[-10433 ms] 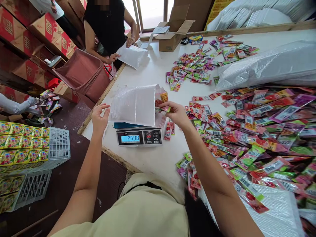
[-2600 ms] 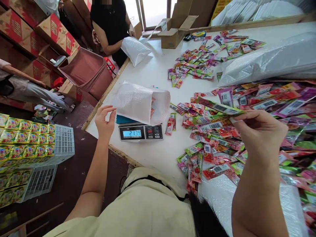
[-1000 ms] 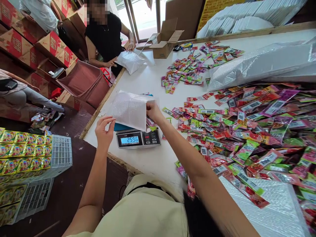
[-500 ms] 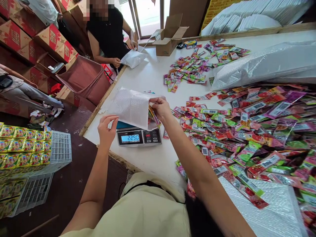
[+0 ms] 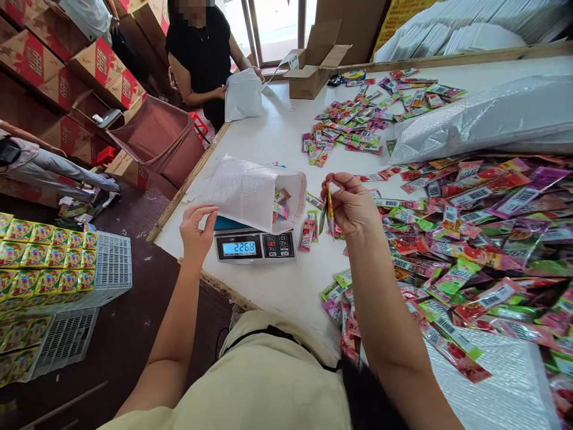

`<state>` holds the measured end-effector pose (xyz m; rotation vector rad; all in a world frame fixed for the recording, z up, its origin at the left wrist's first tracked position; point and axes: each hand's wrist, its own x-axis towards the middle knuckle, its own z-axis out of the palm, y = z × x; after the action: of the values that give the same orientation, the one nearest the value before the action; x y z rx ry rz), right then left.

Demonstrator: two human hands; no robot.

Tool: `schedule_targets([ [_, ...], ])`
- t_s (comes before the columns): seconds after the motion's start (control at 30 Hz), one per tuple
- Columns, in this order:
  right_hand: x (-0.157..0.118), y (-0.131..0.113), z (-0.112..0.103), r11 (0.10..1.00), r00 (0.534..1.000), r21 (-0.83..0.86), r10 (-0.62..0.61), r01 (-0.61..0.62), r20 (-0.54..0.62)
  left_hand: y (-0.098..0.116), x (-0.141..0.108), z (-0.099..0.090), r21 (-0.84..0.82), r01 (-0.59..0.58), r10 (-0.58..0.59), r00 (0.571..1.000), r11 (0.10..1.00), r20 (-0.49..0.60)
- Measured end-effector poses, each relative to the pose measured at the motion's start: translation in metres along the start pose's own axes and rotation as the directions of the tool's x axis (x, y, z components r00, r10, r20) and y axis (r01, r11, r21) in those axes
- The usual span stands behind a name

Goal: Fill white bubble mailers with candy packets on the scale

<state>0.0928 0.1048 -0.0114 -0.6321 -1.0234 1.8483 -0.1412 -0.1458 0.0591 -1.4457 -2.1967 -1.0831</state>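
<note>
A white bubble mailer (image 5: 244,190) lies on the digital kitchen scale (image 5: 255,245), its mouth gaping to the right with several colourful snack packets (image 5: 281,206) inside. The lit display seems to read 226.8. At the mailer's lower left edge is my left hand (image 5: 197,230), thumb and fingers curved with a gap between them; whether the tips touch the mailer is hard to tell. To the right of the mailer's mouth, my right hand (image 5: 353,206) pinches small stick-shaped snack packets (image 5: 330,209) above the table. Their exact number is hidden by my fingers.
A large heap of snack packets (image 5: 474,239) covers the table's right side, with a smaller pile (image 5: 349,128) behind. White bubble wrap (image 5: 483,119) lies across the heap. A person (image 5: 201,65) opposite handles another white mailer (image 5: 244,95) beside an open carton (image 5: 308,74). Crates (image 5: 111,263) stand lower left.
My right hand has drawn packets out of the mailer and moved right. The scale reading has dropped from about 229.0. The person opposite has raised their mailer upright.
</note>
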Motion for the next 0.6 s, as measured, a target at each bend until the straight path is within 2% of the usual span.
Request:
schedule_targets([
  [0.13, -0.01, -0.015, 0.001, 0.995, 0.996, 0.095, 0.025, -0.017, -0.082, 0.012, 0.004, 0.002, 0.013, -0.026, 0.026, 1.0, 1.0, 0.001],
  [0.23, -0.023, -0.038, -0.015, 0.99, 0.971, 0.139, 0.005, 0.03, -0.241, 0.029, 0.006, -0.014, 0.045, -0.063, 0.064, 0.997, 0.997, -0.03],
  [0.3, -0.033, -0.053, -0.036, 0.99, 0.927, 0.082, -0.079, 0.117, -0.366, 0.043, 0.006, -0.033, 0.083, -0.099, 0.109, 0.987, 0.992, -0.122],
  [0.37, -0.042, -0.063, -0.063, 0.975, 0.86, -0.025, -0.206, 0.22, -0.468, 0.055, 0.006, -0.048, 0.118, -0.137, 0.165, 0.95, 0.983, -0.265],
  [0.43, -0.049, -0.065, -0.089, 0.952, 0.786, -0.131, -0.302, 0.276, -0.539, 0.064, 0.005, -0.049, 0.146, -0.187, 0.226, 0.913, 0.971, -0.339],
  [0.47, -0.052, -0.063, -0.1, 0.946, 0.757, -0.181, -0.323, 0.268, -0.568, 0.067, 0.003, -0.041, 0.16, -0.205, 0.246, 0.92, 0.966, -0.304],
  [0.53, -0.058, -0.055, -0.116, 0.933, 0.737, -0.322, -0.33, 0.161, -0.59, 0.071, -0.005, -0.01, 0.189, -0.226, 0.247, 0.964, 0.955, -0.094],
  [0.57, -0.061, -0.05, -0.121, 0.891, 0.739, -0.447, -0.352, 0.076, -0.575, 0.073, -0.012, 0.01, 0.206, -0.23, 0.226, 0.973, 0.951, 0.045],
  [0.6, -0.064, -0.046, -0.125, 0.808, 0.742, -0.589, -0.386, -0.015, -0.548, 0.073, -0.019, 0.031, 0.22, -0.234, 0.199, 0.965, 0.947, 0.168],
])
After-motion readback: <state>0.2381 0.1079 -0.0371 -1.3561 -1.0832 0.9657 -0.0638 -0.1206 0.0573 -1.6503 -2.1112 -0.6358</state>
